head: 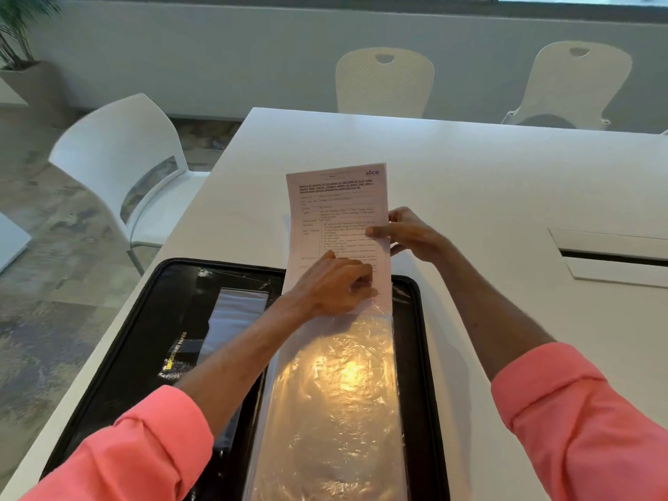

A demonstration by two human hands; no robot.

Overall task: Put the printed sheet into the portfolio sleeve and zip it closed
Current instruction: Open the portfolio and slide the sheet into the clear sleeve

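Note:
A black zip portfolio (119, 356) lies open on the white table, its zipper running round the rim. A clear plastic sleeve (336, 399) rises from its right half and glares with reflected light. The printed sheet (336, 207) stands with its lower part inside the sleeve's top opening and its upper part sticking out. My left hand (336, 287) pinches the sleeve's top edge against the sheet. My right hand (405, 233) grips the sheet's right edge, thumb on the front.
The white table (506, 182) has a cable hatch (614, 254) at the right. A white chair (119, 168) stands at the left and two more (385, 83) behind the far edge. A white insert (235, 320) lies in the portfolio's left half.

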